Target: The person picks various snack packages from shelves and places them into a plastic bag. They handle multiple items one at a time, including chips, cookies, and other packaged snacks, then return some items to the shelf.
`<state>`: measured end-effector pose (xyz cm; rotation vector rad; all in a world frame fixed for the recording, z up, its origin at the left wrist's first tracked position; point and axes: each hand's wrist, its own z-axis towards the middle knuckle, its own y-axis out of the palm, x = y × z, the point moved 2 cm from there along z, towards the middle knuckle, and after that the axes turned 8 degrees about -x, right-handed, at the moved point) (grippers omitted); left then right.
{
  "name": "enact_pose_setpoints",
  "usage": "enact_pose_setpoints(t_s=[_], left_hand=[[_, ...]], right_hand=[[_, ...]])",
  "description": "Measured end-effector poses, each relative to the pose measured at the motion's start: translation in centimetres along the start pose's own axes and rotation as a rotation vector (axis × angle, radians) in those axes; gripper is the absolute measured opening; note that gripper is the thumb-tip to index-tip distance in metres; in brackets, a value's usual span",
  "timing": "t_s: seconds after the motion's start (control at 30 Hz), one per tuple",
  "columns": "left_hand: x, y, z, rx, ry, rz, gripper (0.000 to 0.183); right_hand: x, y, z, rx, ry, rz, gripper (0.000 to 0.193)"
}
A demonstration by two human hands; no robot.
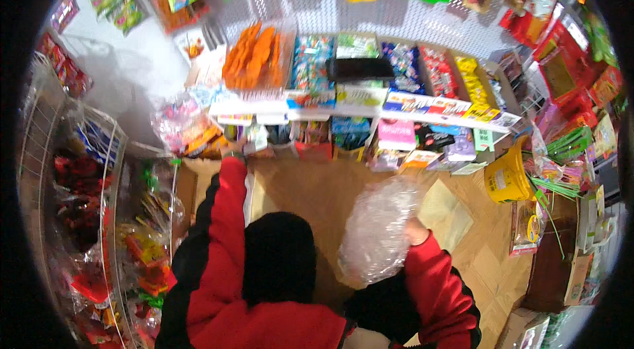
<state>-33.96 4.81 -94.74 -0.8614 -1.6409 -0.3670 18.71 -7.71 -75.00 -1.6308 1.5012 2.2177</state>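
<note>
My right hand [416, 232] is closed on the edge of a large, crinkled clear plastic bag [378, 233], which hangs over the floor in front of my knees. The bag looks puffed out, and I cannot make out anything inside it. Stretched forward, my left hand [232, 149] is at the left end of the lower shelf. It touches or nearly touches small packets there, beside a white packet [255, 137]; its fingers are too small and unclear to read. Orange and yellow packets [202, 138] lie just left of it.
Above the lower row, a white shelf edge [277, 111] carries candy boxes and a clear tub of orange sticks [254, 58]. Bagged snacks hang behind. A wire rack [109, 217] stands close at left. To the right are a yellow bucket [507, 174] and a brown cabinet [551, 263].
</note>
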Motion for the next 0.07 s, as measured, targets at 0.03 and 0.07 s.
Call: enact_pose_setpoints(t_s=[0.03,0.07], left_hand=[[-0.9,0.5,-1.7,-0.129,-0.016,-0.306,0.039],[-0.7,0.8,-2.8,-0.235,-0.053,-0.428,0.030]], right_hand=[[0.0,-0.3,-0.1,-0.009,-0.013,-0.021,0.072],[0.3,-0.5,0.0,0.001,0.003,0.016,0.073]])
